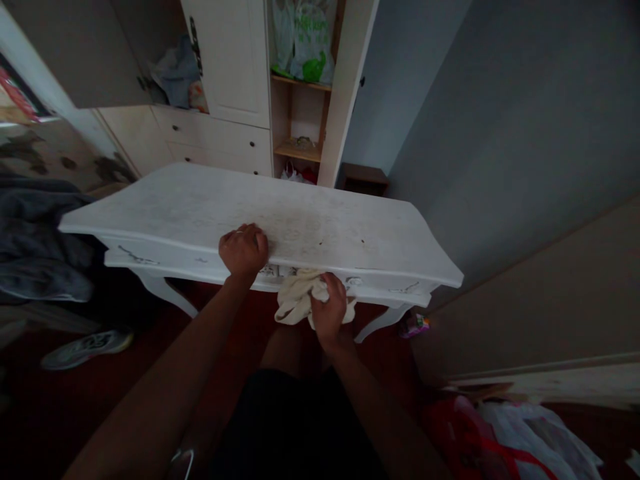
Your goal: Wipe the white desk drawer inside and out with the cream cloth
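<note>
A white table [200,200] with a curved front and carved trim stands before me, its top smudged grey in the middle. My left hand [244,251] is closed in a fist, resting on the tabletop close to the front edge. In my right hand [330,307] is a crumpled cream cloth [296,297], bunched against the table's front face. The cloth hangs loosely below the edge and covers part of the front. A round white knob [354,282] shows just right of the cloth.
Behind the table is a white wardrobe [240,60] with an open door and plastic bags [313,40] on a shelf. Grey fabric [40,233] lies at left, above a shoe [87,348]. Red and white bags [530,433] sit at lower right.
</note>
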Tool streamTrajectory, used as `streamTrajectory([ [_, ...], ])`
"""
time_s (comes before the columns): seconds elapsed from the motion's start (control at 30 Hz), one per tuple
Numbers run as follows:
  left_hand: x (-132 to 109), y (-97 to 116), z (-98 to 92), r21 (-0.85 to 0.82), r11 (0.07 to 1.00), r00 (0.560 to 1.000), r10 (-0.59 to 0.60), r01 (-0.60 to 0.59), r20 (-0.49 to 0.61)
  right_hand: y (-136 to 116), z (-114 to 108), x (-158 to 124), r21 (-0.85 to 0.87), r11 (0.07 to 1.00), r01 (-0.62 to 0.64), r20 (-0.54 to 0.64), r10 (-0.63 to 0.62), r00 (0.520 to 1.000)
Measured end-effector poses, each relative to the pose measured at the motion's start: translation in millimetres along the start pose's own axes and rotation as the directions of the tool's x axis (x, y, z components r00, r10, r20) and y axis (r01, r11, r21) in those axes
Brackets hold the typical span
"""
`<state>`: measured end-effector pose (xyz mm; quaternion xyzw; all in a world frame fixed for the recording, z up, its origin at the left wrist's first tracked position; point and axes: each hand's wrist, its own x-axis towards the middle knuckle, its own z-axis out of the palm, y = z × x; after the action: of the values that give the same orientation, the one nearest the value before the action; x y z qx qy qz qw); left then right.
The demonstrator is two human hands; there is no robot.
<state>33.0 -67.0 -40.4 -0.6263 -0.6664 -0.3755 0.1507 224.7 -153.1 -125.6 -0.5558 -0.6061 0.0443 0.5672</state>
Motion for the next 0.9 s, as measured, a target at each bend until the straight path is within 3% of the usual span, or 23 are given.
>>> streamTrajectory([
  [0.17,-0.1,2.1,-3.2,-0.019,1.0,1.0,-0.01,0.011,0.023,-13.1,37.2,-3.9,-0.085,0.995,0.055,0.093,-0.048,0.995],
  [0.33,-0.7,0.2,-0.6,-0.028,0.999,1.0,-0.015,0.016,0.011,4.9,33.5,-9.2,-0.131,0.975,0.179,0.183,-0.154,0.971],
  [0.5,-0.6,-0.9,0.9,-0.024,1.0,1.0,-0.02,0.02,0.004,42.1,4.6,-14.7,-0.196,0.924,0.33,0.304,-0.263,0.916],
  [0.7,-0.3,0.2,-1.4,-0.008,1.0,1.0,0.007,-0.007,0.0,89.8,-49.8,-10.0,-0.261,0.868,0.422,0.27,-0.354,0.895],
  [0.8,-0.4,0.1,-1.2,-0.005,1.0,1.0,0.008,-0.008,-0.007,112.8,-83.9,-4.6,-0.345,0.839,0.42,0.292,-0.33,0.898],
  [0.9,-0.5,-0.4,-0.3,-0.003,1.0,1.0,0.001,-0.001,-0.004,133.8,-118.4,-0.8,-0.461,0.812,0.358,0.324,-0.221,0.92],
])
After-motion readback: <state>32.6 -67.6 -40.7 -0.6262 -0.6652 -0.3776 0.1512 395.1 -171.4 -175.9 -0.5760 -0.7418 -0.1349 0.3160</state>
